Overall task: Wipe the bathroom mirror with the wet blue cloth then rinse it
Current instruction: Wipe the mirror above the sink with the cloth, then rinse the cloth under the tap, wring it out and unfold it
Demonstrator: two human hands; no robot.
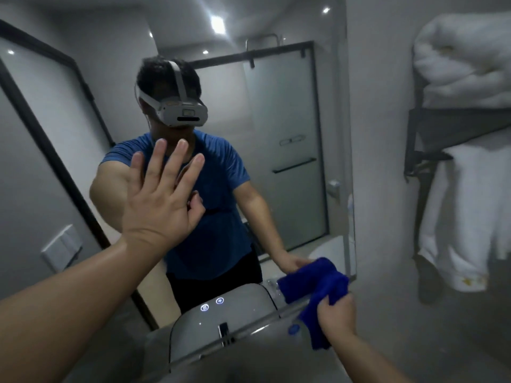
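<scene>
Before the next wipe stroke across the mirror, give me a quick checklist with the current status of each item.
1. Blue cloth gripped by right hand: ok.
2. Cloth touching the mirror at its lower right corner: ok.
3. Left hand open, fingers spread, on or near the glass: contact cannot tell.
4. Cloth wet enough: cannot tell.
5. Streaks remaining on the glass: cannot tell, image blurred.
6. White towels on the rack clear of the stroke: ok.

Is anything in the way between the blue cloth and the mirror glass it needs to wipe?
Nothing visible blocks it. The right hand grips the blue cloth at the mirror's lower right corner. The left hand lies open and flat against the glass further left, covering that patch.
</scene>
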